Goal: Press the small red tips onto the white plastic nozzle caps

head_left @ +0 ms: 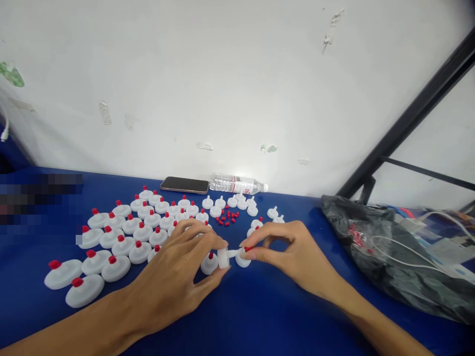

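Note:
My left hand (178,267) grips a white nozzle cap (223,258) by its round base, holding it sideways with the spout toward the right. Thumb and forefinger of my right hand (297,257) are pinched together at the spout's end, and a small red cap (249,248) shows between them. Whether the red cap sits on the spout is hidden by the fingertips. Just behind my fingers stand a red-tipped white cap (209,265) and another white cap (243,262), partly covered. Several loose red caps (227,217) lie beyond my hands.
Many red-tipped white caps (116,269) spread across the blue table's left side. Several white caps with bare spouts (220,202) stand farther back. A phone (184,185) and a clear bottle (237,184) lie by the wall. A black plastic bag (393,277) sits at right.

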Demonstrator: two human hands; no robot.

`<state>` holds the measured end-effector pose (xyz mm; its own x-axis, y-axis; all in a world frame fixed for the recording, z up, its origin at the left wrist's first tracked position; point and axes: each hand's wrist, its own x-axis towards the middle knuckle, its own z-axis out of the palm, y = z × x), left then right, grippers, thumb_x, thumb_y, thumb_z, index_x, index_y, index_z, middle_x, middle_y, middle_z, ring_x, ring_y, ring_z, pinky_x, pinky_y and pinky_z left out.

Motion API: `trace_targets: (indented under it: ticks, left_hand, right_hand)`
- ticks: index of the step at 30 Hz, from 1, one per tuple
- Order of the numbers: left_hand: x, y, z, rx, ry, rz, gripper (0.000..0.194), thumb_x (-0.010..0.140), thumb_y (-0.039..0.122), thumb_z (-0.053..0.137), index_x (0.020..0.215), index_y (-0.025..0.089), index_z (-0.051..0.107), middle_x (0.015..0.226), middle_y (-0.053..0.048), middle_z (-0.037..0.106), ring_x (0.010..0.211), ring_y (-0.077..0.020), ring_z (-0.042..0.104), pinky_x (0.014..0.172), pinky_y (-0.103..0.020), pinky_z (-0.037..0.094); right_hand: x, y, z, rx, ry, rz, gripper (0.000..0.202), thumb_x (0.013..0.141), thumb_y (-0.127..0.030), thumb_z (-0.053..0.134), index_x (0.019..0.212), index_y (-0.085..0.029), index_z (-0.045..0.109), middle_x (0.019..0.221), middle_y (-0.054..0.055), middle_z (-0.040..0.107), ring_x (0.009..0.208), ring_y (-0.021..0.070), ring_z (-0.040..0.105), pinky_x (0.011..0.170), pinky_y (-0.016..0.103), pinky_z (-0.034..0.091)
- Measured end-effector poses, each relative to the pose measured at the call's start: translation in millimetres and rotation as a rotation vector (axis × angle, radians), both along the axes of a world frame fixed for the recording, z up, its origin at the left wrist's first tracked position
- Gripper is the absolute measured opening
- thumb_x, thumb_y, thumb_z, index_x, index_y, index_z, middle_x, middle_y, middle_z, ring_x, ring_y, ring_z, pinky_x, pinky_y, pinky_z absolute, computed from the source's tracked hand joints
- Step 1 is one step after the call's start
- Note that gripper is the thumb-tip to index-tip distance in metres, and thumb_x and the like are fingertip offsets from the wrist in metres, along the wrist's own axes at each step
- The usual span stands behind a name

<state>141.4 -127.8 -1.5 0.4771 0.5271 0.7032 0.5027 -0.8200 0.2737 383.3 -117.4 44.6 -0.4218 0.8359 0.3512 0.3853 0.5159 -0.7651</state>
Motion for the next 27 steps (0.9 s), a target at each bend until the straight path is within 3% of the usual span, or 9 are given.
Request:
trace_targets:
  ticks: [7, 12, 15, 17, 19, 21, 24, 27]
  left_hand:
    - [-2, -3, 2.5, 0.033, -0.014, -0.083, 0.019, 0.099, 0.01, 0.064, 0.116, 0.019, 0.06, 0.109, -0.003, 0.073, 0.11, -0.0188, 0.062, 0.104, -0.038, 0.045]
    - [-3, -2, 2.7, 0.159, -0.055, -0.117, 0.026, 0.097, 0.004, 0.065, 0.119, 0.015, 0.06, 0.119, -0.008, 0.071, 0.118, -0.0215, 0.06, 0.103, -0.039, 0.049]
    - [-5, -2, 1.7, 0.265, -0.052, -0.112, 0.028, 0.095, 0.001, 0.067, 0.12, 0.012, 0.063, 0.124, -0.012, 0.066, 0.121, -0.0238, 0.059, 0.105, -0.042, 0.05]
    - [-6, -4, 1.9, 0.34, -0.058, -0.088, 0.026, 0.093, 0.004, 0.071, 0.117, 0.012, 0.067, 0.123, -0.011, 0.062, 0.12, -0.0243, 0.059, 0.104, -0.042, 0.052]
    - [-7, -8, 2.4, 0.404, -0.061, -0.087, 0.026, 0.09, 0.005, 0.074, 0.115, 0.014, 0.071, 0.122, -0.01, 0.059, 0.119, -0.0253, 0.058, 0.103, -0.042, 0.053]
    - [-7, -13, 2.5, 0.418, -0.046, -0.101, 0.028, 0.09, 0.005, 0.074, 0.116, 0.013, 0.072, 0.123, -0.01, 0.058, 0.121, -0.0268, 0.058, 0.104, -0.044, 0.054]
    - [-6, -18, 2.3, 0.381, -0.03, -0.099, 0.027, 0.092, 0.006, 0.072, 0.118, 0.012, 0.071, 0.121, -0.01, 0.059, 0.122, -0.0275, 0.057, 0.105, -0.046, 0.053]
    - [-4, -22, 1.9, 0.353, -0.02, -0.11, 0.026, 0.095, 0.008, 0.07, 0.121, 0.013, 0.069, 0.12, -0.011, 0.061, 0.121, -0.0263, 0.057, 0.103, -0.047, 0.055]
  right_hand:
    - [-5, -5, -9.0, -0.084, 0.237, 0.136, 0.007, 0.08, -0.023, 0.09, 0.085, -0.024, 0.085, 0.09, 0.001, 0.085, 0.082, 0.0196, 0.081, 0.073, 0.027, 0.065]
    - [-2, -4, -1.2, -0.327, 0.328, 0.245, 0.011, 0.08, -0.018, 0.09, 0.087, -0.025, 0.087, 0.093, 0.002, 0.085, 0.086, 0.0194, 0.081, 0.078, 0.027, 0.066]
    - [-2, -3, -0.5, -0.424, 0.367, 0.257, 0.034, 0.073, -0.013, 0.093, 0.102, -0.025, 0.083, 0.103, 0.002, 0.081, 0.095, 0.0177, 0.076, 0.078, 0.024, 0.062]
    - [-2, -4, -3.4, -0.503, 0.373, 0.335, 0.059, 0.07, -0.011, 0.094, 0.123, -0.028, 0.074, 0.12, 0.003, 0.076, 0.112, 0.0192, 0.072, 0.09, 0.027, 0.06]
    - [-3, -7, -8.3, -0.6, 0.346, 0.454, 0.067, 0.071, -0.012, 0.092, 0.132, -0.029, 0.069, 0.128, 0.004, 0.074, 0.12, 0.021, 0.069, 0.102, 0.034, 0.056]
    - [-5, -10, -13.9, -0.629, 0.332, 0.508, 0.06, 0.069, -0.012, 0.091, 0.125, -0.025, 0.073, 0.118, 0.004, 0.077, 0.112, 0.0214, 0.072, 0.103, 0.037, 0.056]
    - [-9, -16, -19.4, -0.505, 0.336, 0.455, 0.048, 0.064, -0.01, 0.087, 0.11, -0.02, 0.078, 0.097, 0.002, 0.08, 0.089, 0.0185, 0.074, 0.085, 0.03, 0.061]
    - [-14, -20, -18.4, -0.414, 0.295, 0.406, 0.04, 0.06, -0.01, 0.085, 0.1, -0.016, 0.081, 0.081, 0.0, 0.077, 0.069, 0.0141, 0.066, 0.068, 0.023, 0.057]
